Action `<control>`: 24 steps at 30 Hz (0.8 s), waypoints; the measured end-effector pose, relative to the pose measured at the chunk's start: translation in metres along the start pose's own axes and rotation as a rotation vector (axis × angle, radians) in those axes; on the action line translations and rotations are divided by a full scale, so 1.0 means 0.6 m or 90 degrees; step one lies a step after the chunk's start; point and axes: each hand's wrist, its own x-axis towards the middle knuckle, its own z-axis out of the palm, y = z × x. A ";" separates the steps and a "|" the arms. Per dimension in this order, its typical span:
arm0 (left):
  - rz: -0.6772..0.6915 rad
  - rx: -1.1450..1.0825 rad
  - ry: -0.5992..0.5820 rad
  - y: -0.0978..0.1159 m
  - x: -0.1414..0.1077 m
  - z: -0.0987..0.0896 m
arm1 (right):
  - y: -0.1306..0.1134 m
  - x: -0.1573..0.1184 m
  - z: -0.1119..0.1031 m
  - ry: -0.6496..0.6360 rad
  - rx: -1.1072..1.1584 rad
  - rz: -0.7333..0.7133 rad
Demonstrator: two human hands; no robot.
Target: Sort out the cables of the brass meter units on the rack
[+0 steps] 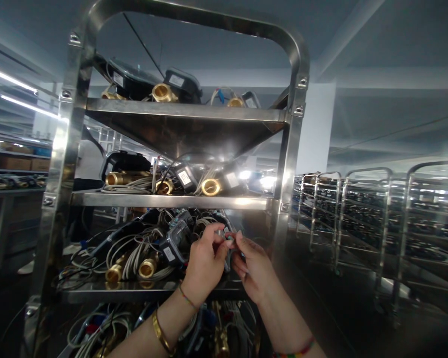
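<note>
Far left: a table (7,191) carrying dark cabling, with cardboard boxes (17,162) on a shelf behind it, and a person in a white top (87,161) partly hidden by the rack upright. Centre: a stainless-steel rack (171,201) with a rounded top frame, each of its shelves loaded with black meter units, brass fittings (163,92) and grey cables (132,251). On the third shelf from the top, a tangle of cables lies beside two brass ends (148,267) that face the camera. In front of that shelf, the left hand (203,263), with a gold bangle (161,334) and a thin bead bracelet on the forearm, has thumb and forefinger pinched together on a small pale connector piece (228,239). Just to its right, the right hand (254,268), wearing a multicoloured bracelet (294,352), closes its fingertips on the same piece, so that both hands meet at it just above the shelf edge; the piece is too small to identify further. Lowest shelf: more cables and brass parts, partly hidden by the forearms. Right: rows of similar loaded racks (362,219) standing well apart from the near rack
</note>
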 end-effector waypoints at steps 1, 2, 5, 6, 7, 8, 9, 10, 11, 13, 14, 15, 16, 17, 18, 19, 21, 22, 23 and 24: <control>-0.001 -0.003 -0.009 -0.001 0.002 -0.001 | 0.000 0.001 0.000 0.000 -0.045 -0.014; 0.010 0.005 -0.016 -0.003 0.004 -0.001 | 0.001 0.003 -0.001 0.002 -0.096 -0.028; 0.072 0.079 -0.033 -0.012 0.013 -0.002 | 0.001 0.012 -0.002 0.024 -0.259 -0.085; 0.090 0.112 -0.032 -0.015 0.016 -0.002 | 0.001 0.017 -0.002 0.035 -0.308 -0.118; 0.103 0.144 -0.029 -0.018 0.019 -0.001 | 0.000 0.022 -0.001 0.047 -0.358 -0.155; 0.113 0.174 -0.027 -0.020 0.023 0.000 | -0.002 0.027 0.000 0.057 -0.413 -0.195; 0.119 0.198 -0.023 -0.020 0.026 0.000 | -0.003 0.033 0.001 0.065 -0.467 -0.231; 0.120 0.212 -0.020 -0.019 0.030 0.001 | -0.005 0.038 0.003 0.075 -0.514 -0.260; 0.116 0.221 -0.018 -0.016 0.034 0.000 | -0.007 0.043 0.005 0.085 -0.549 -0.281; 0.096 0.224 -0.023 -0.009 0.042 -0.002 | -0.010 0.053 0.008 0.101 -0.552 -0.303; 0.081 0.223 -0.028 -0.006 0.047 -0.004 | -0.010 0.058 0.009 0.105 -0.521 -0.301; 0.067 0.222 -0.032 -0.005 0.052 -0.007 | -0.009 0.062 0.010 0.108 -0.478 -0.289; 0.053 0.223 -0.034 -0.005 0.057 -0.009 | -0.008 0.067 0.010 0.109 -0.430 -0.270; 0.037 0.218 -0.032 -0.007 0.063 -0.011 | -0.006 0.071 0.011 0.108 -0.380 -0.244; 0.017 0.202 -0.030 -0.012 0.068 -0.013 | -0.003 0.074 0.010 0.107 -0.339 -0.218; -0.009 0.171 -0.026 -0.017 0.074 -0.014 | 0.000 0.077 0.009 0.109 -0.315 -0.199; -0.084 0.064 -0.019 -0.030 0.083 -0.015 | 0.007 0.081 0.007 0.111 -0.333 -0.204; -0.127 -0.002 -0.014 -0.035 0.087 -0.014 | 0.009 0.082 0.006 0.101 -0.366 -0.223; -0.166 -0.065 -0.009 -0.039 0.090 -0.013 | 0.011 0.083 0.006 0.083 -0.408 -0.246; -0.197 -0.122 -0.004 -0.040 0.091 -0.012 | 0.012 0.083 0.006 0.060 -0.453 -0.270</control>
